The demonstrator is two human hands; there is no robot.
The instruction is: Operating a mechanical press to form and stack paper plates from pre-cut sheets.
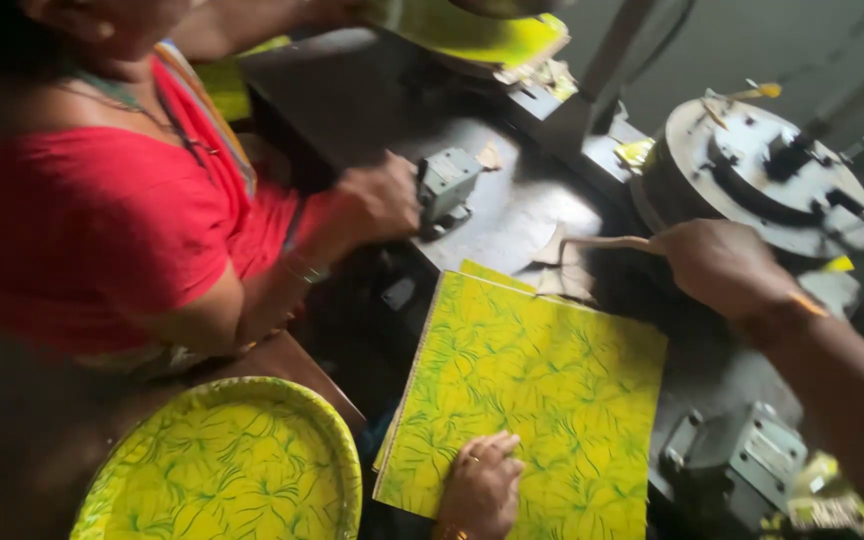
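My left hand [482, 487] lies on top of a stack of square yellow-green leaf-patterned sheets [542, 390] at the bottom centre, with its fingers loosely bent and pressing down. My right hand [722, 265] is raised at the right, closed around a thin pale stick [602, 242] that points left over the dark metal table [512, 200]. Just behind this hand stands a round metal press die [752, 170].
A person in a red top [82, 220] sits at the left, one hand [377, 200] on a grey switch box [445, 185]. A formed yellow-green plate [227, 465] lies at the bottom left. Another grey box [737, 460] sits at the lower right, with more yellow sheets [472, 35] at the top.
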